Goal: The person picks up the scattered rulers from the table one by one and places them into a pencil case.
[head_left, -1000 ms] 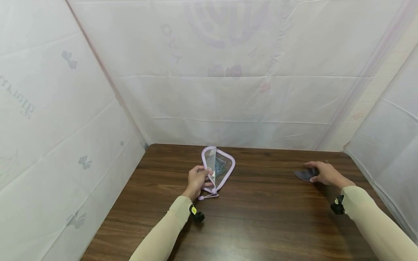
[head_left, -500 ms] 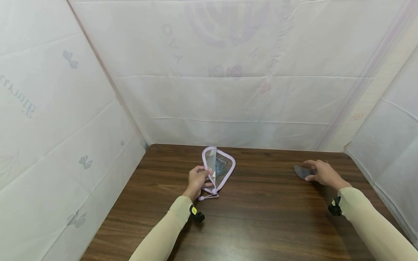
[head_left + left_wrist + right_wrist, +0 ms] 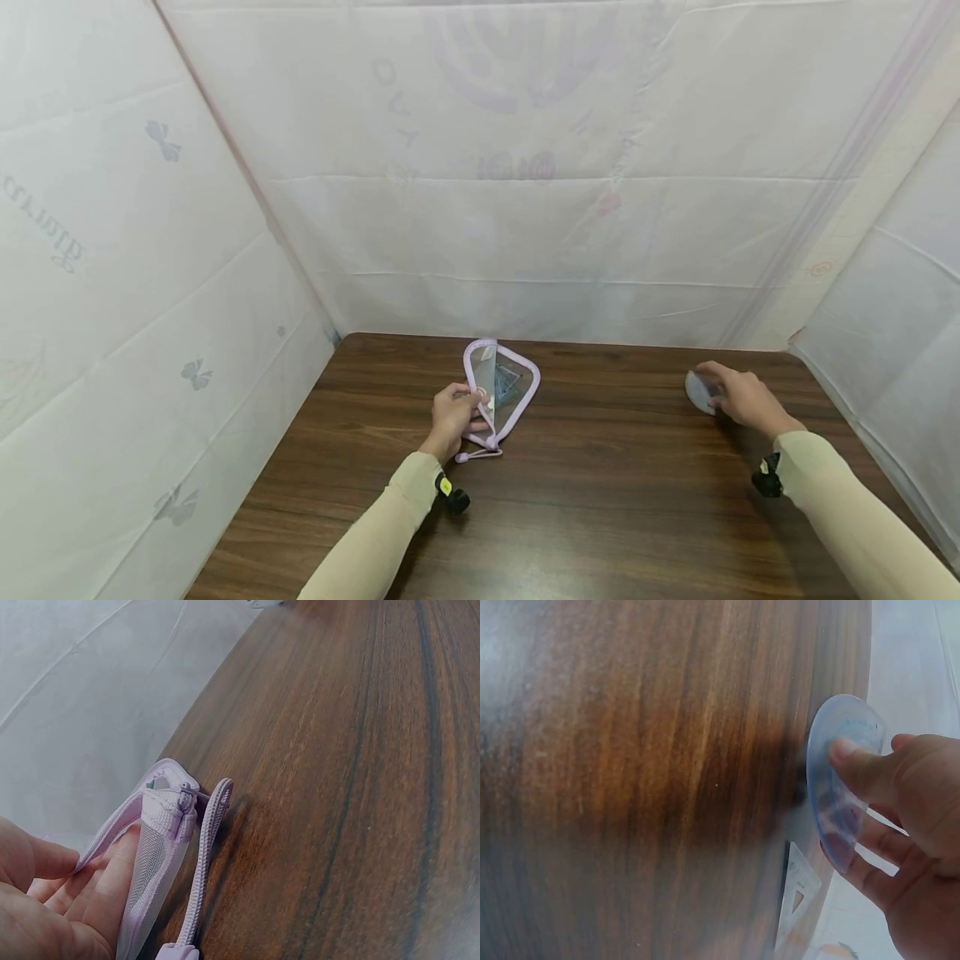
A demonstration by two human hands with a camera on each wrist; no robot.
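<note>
My left hand (image 3: 452,414) pinches the open edge of a mesh zipper pouch (image 3: 533,377) with lilac trim, several fingers tucked inside the opening. Through the mesh a bluish clear triangular piece (image 3: 507,379) shows. In the left wrist view the zipper end (image 3: 171,810) and its cord pull (image 3: 201,874) hang beside the fingers. At the right, my right hand (image 3: 746,400) holds a clear half-round protractor (image 3: 699,393) between thumb and fingers. The right wrist view shows the thumb flat on the protractor's face (image 3: 825,776), which is tilted up near the tabletop.
A clear set square (image 3: 798,892) lies on the wooden table (image 3: 600,492) near its far edge, hidden behind the right hand in the head view. White sheeting (image 3: 480,225) walls the table at the back and both sides.
The right hand has turned the protractor, so its face now shows paler and more upright. The left hand and pouch have stayed in place.
</note>
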